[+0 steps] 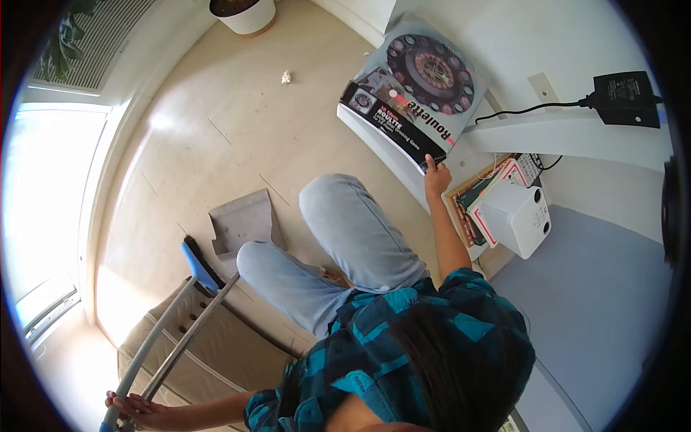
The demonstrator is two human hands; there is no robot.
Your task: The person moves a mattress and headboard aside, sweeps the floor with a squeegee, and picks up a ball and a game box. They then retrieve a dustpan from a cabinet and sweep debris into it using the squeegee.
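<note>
My left hand (137, 410) is wrapped round two long handles at the lower left. One handle leads down to a blue brush (200, 266), the other to a grey dustpan (247, 225) on the floor. At the upper right, my right hand (436, 176) grips the near corner of a Roulette game box (425, 79), its thumb on the black printed side. The box lies tilted on a white low shelf against the wall.
Beside my right arm are stacked books (471, 201) and a white box-like device (515, 216). A black adapter (626, 99) hangs by the wall. A white pot (248, 18), a crumpled white scrap (286, 77) and a beige cushion (230, 345) are on the floor.
</note>
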